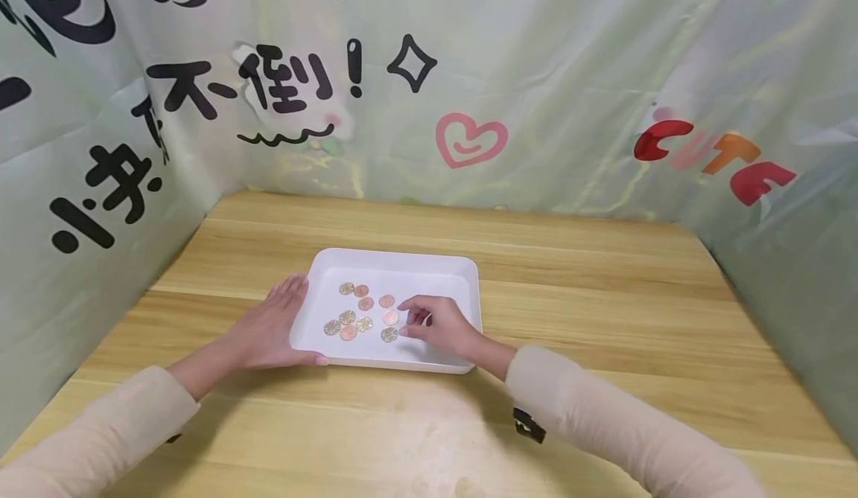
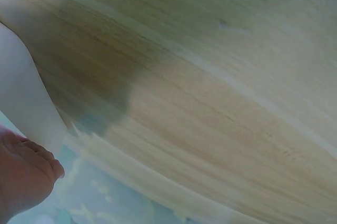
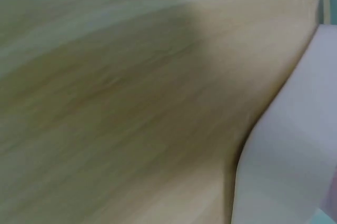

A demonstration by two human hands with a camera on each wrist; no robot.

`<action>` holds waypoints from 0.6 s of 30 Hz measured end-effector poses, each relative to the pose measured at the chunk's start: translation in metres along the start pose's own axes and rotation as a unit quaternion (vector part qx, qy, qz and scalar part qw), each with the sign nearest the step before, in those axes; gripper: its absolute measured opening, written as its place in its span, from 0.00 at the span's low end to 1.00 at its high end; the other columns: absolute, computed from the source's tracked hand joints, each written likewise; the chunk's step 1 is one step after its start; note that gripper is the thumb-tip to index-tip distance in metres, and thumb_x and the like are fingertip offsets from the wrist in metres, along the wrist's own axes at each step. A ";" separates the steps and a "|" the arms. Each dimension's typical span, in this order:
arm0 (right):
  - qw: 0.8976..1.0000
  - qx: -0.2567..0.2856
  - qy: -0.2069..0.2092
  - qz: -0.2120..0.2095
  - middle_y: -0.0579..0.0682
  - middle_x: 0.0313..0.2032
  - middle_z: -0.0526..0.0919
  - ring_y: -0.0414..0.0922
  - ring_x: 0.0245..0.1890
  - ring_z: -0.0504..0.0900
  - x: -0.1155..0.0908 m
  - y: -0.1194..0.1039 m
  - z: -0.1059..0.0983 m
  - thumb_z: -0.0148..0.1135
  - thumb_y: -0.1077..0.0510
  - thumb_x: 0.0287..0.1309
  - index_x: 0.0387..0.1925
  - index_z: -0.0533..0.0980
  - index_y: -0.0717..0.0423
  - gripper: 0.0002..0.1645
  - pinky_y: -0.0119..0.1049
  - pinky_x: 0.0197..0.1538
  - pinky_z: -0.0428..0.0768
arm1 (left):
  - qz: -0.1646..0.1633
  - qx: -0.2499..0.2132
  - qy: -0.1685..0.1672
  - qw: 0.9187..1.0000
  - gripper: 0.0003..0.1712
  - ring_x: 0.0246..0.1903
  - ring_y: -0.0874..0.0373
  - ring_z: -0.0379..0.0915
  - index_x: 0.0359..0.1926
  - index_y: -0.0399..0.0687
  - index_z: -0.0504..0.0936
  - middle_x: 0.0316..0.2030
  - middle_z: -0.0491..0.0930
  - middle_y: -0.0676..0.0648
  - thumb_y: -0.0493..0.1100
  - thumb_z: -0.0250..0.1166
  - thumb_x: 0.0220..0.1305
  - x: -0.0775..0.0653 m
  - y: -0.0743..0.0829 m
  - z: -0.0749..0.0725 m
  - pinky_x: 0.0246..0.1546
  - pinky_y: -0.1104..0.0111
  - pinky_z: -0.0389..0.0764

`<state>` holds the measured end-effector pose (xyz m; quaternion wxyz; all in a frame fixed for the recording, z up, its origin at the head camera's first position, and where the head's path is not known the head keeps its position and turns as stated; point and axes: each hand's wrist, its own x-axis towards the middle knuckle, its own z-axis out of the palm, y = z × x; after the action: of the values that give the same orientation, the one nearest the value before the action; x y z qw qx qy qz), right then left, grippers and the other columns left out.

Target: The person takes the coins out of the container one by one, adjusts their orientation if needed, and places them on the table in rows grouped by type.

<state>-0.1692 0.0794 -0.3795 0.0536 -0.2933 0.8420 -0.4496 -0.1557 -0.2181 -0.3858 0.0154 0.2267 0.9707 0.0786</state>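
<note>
A white rectangular tray [image 1: 402,260] lies on the table with several coins in it. Gold-coloured coins, such as one gold coin [image 1: 364,324], mix with copper-coloured ones, such as one copper coin [image 1: 348,332]. My left hand [image 1: 268,327] rests against the tray's left side, fingers straight along it and thumb at the near edge. Over the tray, my right hand [image 1: 439,324] has its thumb and index finger bent and apart, tips just right of a short column of coins: copper coin [image 1: 386,301], pinkish coin [image 1: 391,317] and gold coin [image 1: 389,334].
The wooden table [image 1: 603,319] stretches around the tray on all sides. A pale printed cloth [image 1: 536,59] with lettering and a heart hangs behind it and at both sides. Beneath the right sleeve, a black wrist device [image 1: 529,425] shows.
</note>
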 end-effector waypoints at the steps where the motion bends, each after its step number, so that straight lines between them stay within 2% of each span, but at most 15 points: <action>1: 1.000 0.004 -0.007 0.010 0.57 0.26 0.81 0.35 0.26 0.74 0.002 0.000 0.003 0.66 0.68 0.48 0.41 0.77 0.70 0.16 0.22 0.31 0.75 | 0.000 -0.001 0.000 1.000 0.71 0.69 0.35 0.43 0.67 0.22 0.48 0.69 0.47 0.27 0.75 0.62 0.40 0.000 0.000 0.000 0.69 0.48 0.52; 5: 0.999 0.003 -0.026 0.030 0.56 0.26 0.80 0.33 0.25 0.71 0.009 0.000 0.015 0.63 0.71 0.49 0.38 0.79 0.69 0.12 0.20 0.31 0.73 | 0.001 -0.002 -0.007 1.000 0.71 0.69 0.35 0.43 0.67 0.22 0.48 0.69 0.47 0.28 0.75 0.62 0.40 0.000 0.000 -0.002 0.69 0.47 0.51; 10: 0.999 -0.022 -0.029 0.036 0.55 0.24 0.79 0.34 0.24 0.69 0.015 0.004 0.025 0.61 0.74 0.46 0.34 0.79 0.68 0.09 0.19 0.28 0.70 | 0.001 -0.005 -0.014 1.000 0.71 0.69 0.35 0.43 0.67 0.22 0.48 0.69 0.47 0.27 0.75 0.62 0.40 0.001 0.001 -0.005 0.69 0.47 0.51; 18: 0.997 -0.040 -0.042 0.051 0.50 0.20 0.75 0.35 0.22 0.67 0.020 0.006 0.032 0.66 0.70 0.46 0.31 0.79 0.66 0.07 0.21 0.26 0.67 | 0.001 -0.002 -0.014 1.000 0.71 0.69 0.35 0.43 0.67 0.22 0.49 0.69 0.48 0.28 0.75 0.62 0.40 0.002 0.000 -0.005 0.69 0.47 0.51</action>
<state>-0.1775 0.0480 -0.3995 0.0998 -0.2707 0.8701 -0.3995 -0.1577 -0.2182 -0.3807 0.0295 0.2292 0.9698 0.0777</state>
